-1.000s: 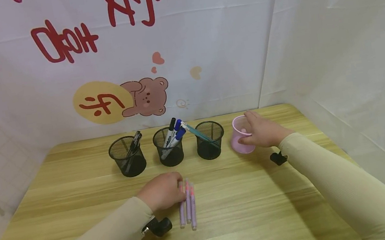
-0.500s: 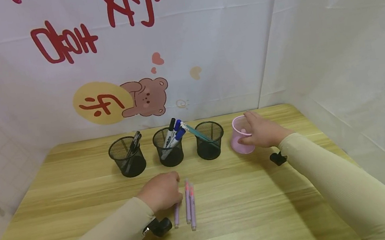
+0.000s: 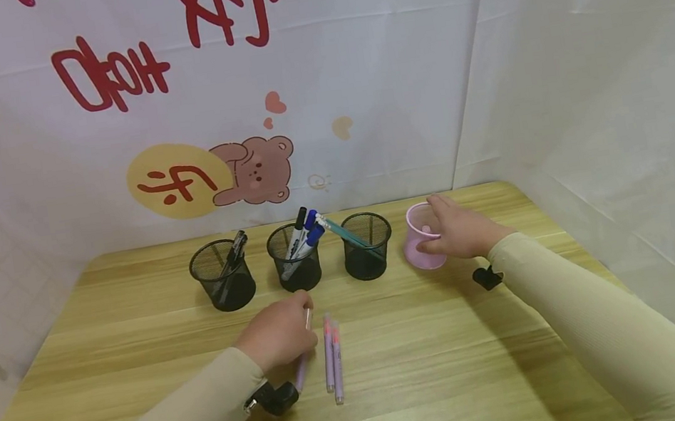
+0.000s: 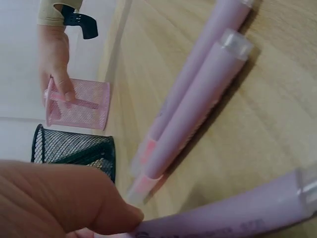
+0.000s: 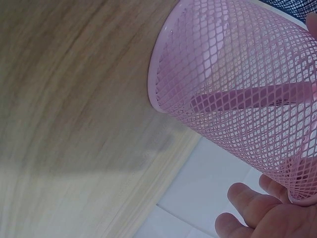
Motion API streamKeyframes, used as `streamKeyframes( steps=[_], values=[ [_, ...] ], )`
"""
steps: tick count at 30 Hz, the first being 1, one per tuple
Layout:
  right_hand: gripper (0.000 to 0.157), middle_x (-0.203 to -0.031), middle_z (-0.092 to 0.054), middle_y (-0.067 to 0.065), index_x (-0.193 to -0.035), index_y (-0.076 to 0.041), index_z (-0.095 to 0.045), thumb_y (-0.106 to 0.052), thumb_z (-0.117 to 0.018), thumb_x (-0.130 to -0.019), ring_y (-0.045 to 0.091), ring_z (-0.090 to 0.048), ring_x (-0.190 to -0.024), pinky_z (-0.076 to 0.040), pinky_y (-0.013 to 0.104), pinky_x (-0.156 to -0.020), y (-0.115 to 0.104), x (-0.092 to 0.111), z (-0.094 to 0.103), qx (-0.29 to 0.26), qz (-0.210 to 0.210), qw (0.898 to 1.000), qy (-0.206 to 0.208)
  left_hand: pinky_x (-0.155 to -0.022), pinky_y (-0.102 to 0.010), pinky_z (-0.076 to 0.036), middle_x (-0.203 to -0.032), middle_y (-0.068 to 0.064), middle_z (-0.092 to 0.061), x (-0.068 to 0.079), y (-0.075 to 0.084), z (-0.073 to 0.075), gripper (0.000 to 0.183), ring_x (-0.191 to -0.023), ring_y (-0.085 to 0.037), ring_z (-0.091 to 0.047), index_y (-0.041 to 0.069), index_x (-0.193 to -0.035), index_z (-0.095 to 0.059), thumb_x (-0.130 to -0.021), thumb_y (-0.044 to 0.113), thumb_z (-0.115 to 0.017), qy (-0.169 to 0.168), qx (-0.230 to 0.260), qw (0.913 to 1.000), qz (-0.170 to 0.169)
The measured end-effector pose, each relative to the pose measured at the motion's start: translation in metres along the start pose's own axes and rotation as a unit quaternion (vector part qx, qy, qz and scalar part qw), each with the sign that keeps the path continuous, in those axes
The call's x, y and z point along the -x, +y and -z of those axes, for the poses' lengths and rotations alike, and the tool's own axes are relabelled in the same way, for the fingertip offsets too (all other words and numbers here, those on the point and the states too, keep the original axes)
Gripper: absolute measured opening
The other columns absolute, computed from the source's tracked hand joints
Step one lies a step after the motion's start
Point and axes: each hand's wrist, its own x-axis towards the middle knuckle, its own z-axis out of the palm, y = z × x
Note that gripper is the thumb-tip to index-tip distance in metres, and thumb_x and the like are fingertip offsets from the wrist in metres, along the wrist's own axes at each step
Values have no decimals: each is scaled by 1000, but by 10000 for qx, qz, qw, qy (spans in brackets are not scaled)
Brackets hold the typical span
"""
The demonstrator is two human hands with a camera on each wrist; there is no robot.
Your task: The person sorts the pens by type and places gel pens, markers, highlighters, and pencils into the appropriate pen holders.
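Note:
My left hand [image 3: 277, 334] pinches a lilac highlighter [image 4: 233, 218] by its pink, clear-capped end. The barrel slants down toward the wrist, over the wooden table. Just right of that hand, two matching highlighters [image 3: 330, 366] lie side by side, clear caps pointing away from me. My right hand [image 3: 468, 229] holds the pink mesh pen cup [image 3: 419, 251] near its rim, with the thumb on the near side. Through the mesh, in the right wrist view, a lilac highlighter [image 5: 247, 98] shows inside the cup. The cup stands upright on the table.
Left of the pink cup, three black mesh cups stand in a row: one with black pens [image 3: 232, 257], one with whiteboard markers [image 3: 299, 241], one with a teal pencil-like stick [image 3: 343, 231]. A printed white curtain [image 3: 360, 92] hangs behind the wooden table [image 3: 425, 371].
My left hand has drawn one highlighter leftward, away from the other two, and tilted it, its lower end swinging toward the wrist. The right hand and pink cup have stayed in place.

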Motion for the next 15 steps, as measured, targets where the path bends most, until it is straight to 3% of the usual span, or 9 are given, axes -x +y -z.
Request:
streamKeyframes(
  steps=[8,15],
  values=[
    [105,-160,-36,26,-158,5,-22,-52,-78,-90,48,-55,-135,-46,65,-113,1,0,-1,-41,-30,10000,-27,-48,-26,-39,-68,1,-56,2,3,11,53,-53,-13,-51,17,-141,-56,-90,10,-70,278,740,9969,-21],
    [98,-152,-42,22,-154,4,-28,-50,-78,-89,44,-56,-131,-48,62,-111,2,0,-1,-76,94,9999,64,-54,-29,-44,-83,1,-67,1,8,21,46,-60,-15,-57,20,-142,-55,-97,12,-61,702,1183,9899,-336]
  ],
)
